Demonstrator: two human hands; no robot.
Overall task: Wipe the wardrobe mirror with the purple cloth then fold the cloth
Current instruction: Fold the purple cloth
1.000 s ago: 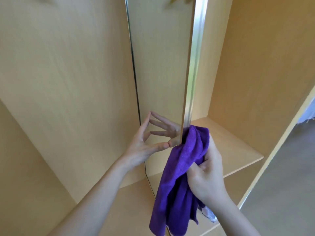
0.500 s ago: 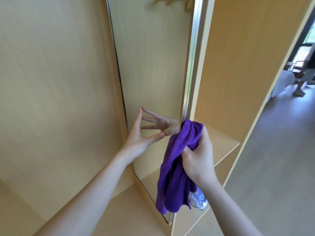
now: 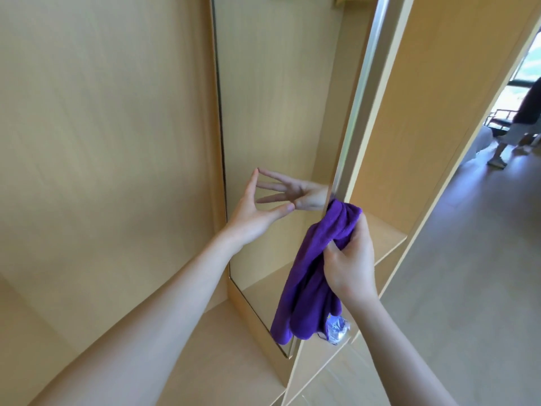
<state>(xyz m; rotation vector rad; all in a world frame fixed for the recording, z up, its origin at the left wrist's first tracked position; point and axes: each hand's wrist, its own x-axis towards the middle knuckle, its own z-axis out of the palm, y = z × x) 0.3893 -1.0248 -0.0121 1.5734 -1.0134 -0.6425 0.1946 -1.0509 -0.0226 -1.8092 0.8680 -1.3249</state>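
Note:
The wardrobe mirror (image 3: 278, 112) is a tall narrow pane with a silver metal edge (image 3: 355, 106) on its right side. My left hand (image 3: 251, 212) is open, fingertips spread and touching the glass, with its reflection meeting it. My right hand (image 3: 351, 259) grips the bunched purple cloth (image 3: 310, 276) and presses its top against the metal edge at mid height. The rest of the cloth hangs down in front of the mirror's lower right corner.
Light wooden wardrobe panels (image 3: 102, 142) surround the mirror, with a wooden shelf (image 3: 383, 238) behind the right side. A crumpled plastic bottle (image 3: 336, 329) shows below the cloth. Open floor (image 3: 468, 273) lies to the right, where a person (image 3: 524, 124) stands far off.
The view has swung to the right and up, revealing the room and floor. Both hands keep their poses, the cloth still against the mirror's metal edge.

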